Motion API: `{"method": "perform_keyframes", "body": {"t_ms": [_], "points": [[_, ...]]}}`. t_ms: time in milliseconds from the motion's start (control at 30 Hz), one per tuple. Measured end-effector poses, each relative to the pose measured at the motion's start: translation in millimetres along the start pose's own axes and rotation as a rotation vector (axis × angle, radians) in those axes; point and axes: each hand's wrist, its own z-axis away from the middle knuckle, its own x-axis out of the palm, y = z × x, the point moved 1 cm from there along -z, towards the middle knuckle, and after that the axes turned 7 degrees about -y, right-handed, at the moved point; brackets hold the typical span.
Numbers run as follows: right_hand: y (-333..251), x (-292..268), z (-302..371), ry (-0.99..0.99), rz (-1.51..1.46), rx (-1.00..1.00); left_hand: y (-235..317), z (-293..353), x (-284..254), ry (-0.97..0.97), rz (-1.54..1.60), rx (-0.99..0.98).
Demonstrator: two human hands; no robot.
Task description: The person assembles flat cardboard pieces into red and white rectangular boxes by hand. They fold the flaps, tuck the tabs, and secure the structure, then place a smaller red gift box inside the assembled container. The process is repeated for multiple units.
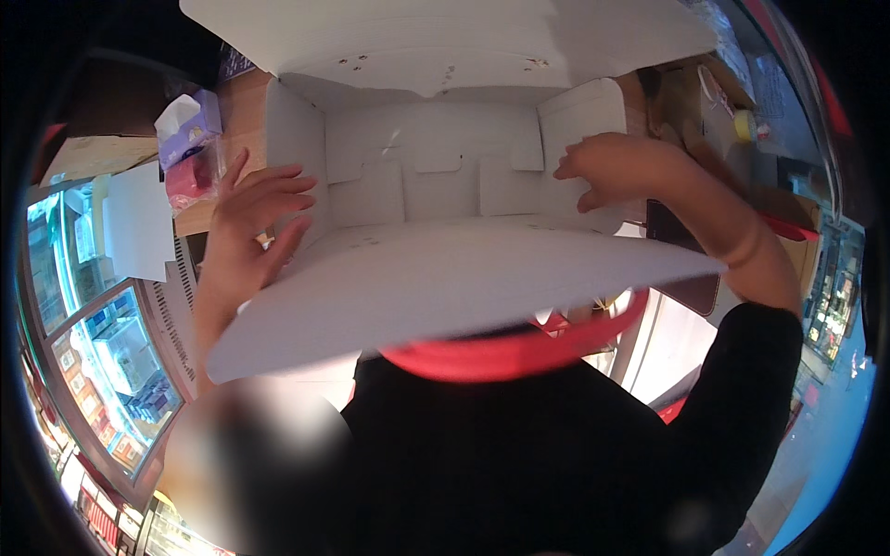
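A large white cardboard box (436,199) stands before me with its top open. Its long far flap (445,37) is folded back, and the near flap (464,278) slants toward my body. Inside, tabs and slots show along the walls and bottom. At the box's left side, my left hand (250,218) has its fingers stretched and the thumb apart, next to the left side flap (295,130). Over the right side flap (584,116) reaches my right hand (607,171), fingers bent and thumb apart, with nothing visible between them. Whether it touches the flap I cannot tell.
The box sits on a wooden table (246,111). A purple tissue box (190,130) and a red plastic-wrapped packet (193,176) lie at its left. A yellow tape roll (744,125) is at the far right. Lit glass display cases (125,361) stand to the left.
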Motion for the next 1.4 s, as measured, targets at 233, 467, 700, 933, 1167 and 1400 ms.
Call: {"method": "perform_keyframes", "body": {"t_ms": [233,467,700,933,1167,1400], "points": [[-20.1,-72.5,-39.5,-0.345,-0.02,-0.097,-2.8,-43.3,-13.4,-0.154,-0.295,0.192],[-7.2,-21.3,-131.1,-0.638,0.099,-0.194,-8.9,-121.0,56.0,-1.256,-0.53,-0.01],[-14.8,25.7,-145.9,-0.576,0.027,-0.083,-51.1,-107.8,149.6,-1.569,-0.649,0.101],[-19.9,18.8,-141.1,-0.426,0.117,-0.151,-44.9,-107.7,133.2,-1.459,-0.588,-0.173],[-13.6,25.4,-131.4,-0.424,0.155,-0.033,-34.6,-112.2,159.0,-1.553,-0.694,-0.401],[-5.6,22.3,-126.1,-0.302,0.22,-0.011,-45.2,-122.2,152.8,-1.429,-0.705,-0.326]]}}
